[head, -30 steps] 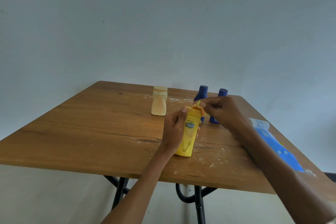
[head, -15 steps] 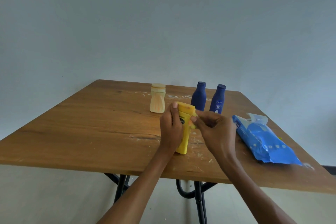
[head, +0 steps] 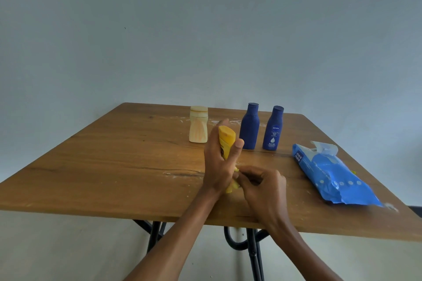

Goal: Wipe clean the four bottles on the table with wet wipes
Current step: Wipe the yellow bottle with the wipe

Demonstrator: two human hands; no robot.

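Our left hand wraps its grip round the yellow bottle; at five o'clock, our right hand curls at its base, contents unclear.

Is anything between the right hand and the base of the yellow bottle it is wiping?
Nothing visible. The right hand is at the lower end of the yellow bottle, which the left hand grips. A wipe may be pinched there, but it cannot be made out.

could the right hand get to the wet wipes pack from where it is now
Probably yes. The right hand is at the yellow bottle's base, and the wet wipes pack lies just to its right on the table, with nothing between them.
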